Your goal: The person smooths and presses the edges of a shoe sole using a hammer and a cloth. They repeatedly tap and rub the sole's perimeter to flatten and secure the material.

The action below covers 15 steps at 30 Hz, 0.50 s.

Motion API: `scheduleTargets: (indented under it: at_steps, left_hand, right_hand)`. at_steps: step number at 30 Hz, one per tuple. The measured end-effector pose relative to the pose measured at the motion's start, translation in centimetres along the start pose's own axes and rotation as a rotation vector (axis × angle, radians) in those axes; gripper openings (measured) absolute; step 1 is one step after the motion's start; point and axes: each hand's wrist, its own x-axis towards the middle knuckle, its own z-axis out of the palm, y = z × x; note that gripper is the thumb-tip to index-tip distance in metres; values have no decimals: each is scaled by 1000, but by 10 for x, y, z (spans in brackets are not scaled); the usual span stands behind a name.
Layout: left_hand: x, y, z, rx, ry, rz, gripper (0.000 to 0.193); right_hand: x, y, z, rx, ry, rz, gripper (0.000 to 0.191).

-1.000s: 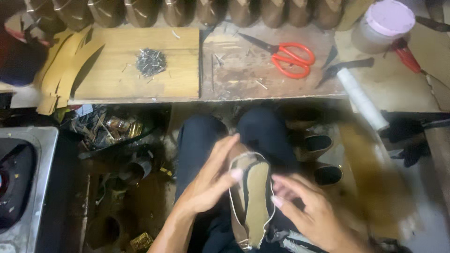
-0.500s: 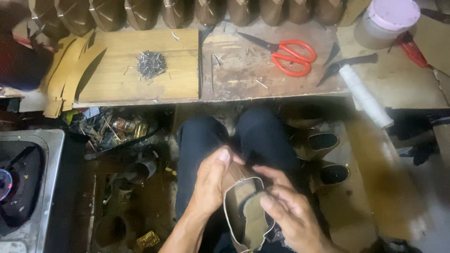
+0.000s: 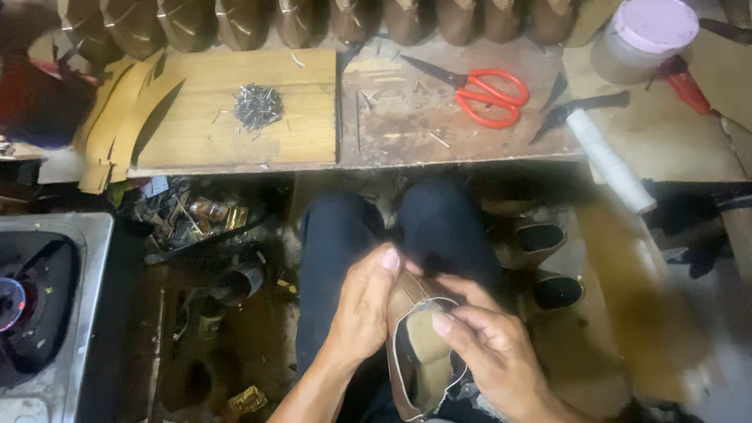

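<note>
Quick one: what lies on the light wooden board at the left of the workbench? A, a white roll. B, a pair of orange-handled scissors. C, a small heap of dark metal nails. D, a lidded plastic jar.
C: a small heap of dark metal nails sits on the light wooden board, while the orange-handled scissors lie on the darker, scuffed board to its right.

Counting now: two hands, left hand (image 3: pixel 362 313) and right hand (image 3: pixel 493 356), gripping one shoe (image 3: pixel 419 352). Counter (image 3: pixel 439 129) is carrying one pair of scissors (image 3: pixel 486 90), one nail pile (image 3: pixel 258 106), one jar (image 3: pixel 642 39), one white roll (image 3: pixel 611 160).
</note>
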Motion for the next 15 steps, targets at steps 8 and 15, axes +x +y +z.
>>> scheduleTargets:
  at_steps: [8, 15]
  left_hand:
    - [0, 9, -1, 108, 16, -1, 47]
    - [3, 3, -6, 126, -28, 21, 50]
  right_hand:
    - [5, -7, 12, -262, 202, -70, 19]
    - [10, -21, 18, -708, 445, -511, 36]
